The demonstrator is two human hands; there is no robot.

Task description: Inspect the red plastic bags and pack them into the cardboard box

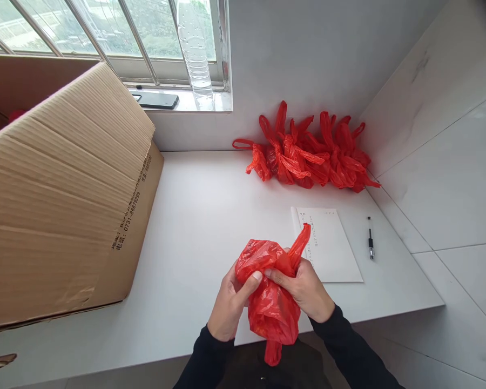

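Between my two hands is a crumpled red plastic bag (273, 308), held above the front edge of the white table. My left hand (229, 300) grips its left side, thumb pressed on the plastic and fingers hidden behind. From the right, my right hand (303, 286) pinches the bag near its middle, its thumb close to the left one. One handle sticks up to the right and another part hangs down below. What the bag contains, if anything, cannot be seen.
Several tied red bags (308, 154) lie along the wall at the back right. A printed paper sheet (332, 246) and a pen (370, 237) lie to the right. On the left stands an open cardboard box (68, 200). The windowsill holds a phone (157, 100) and a clear bottle (196, 59).
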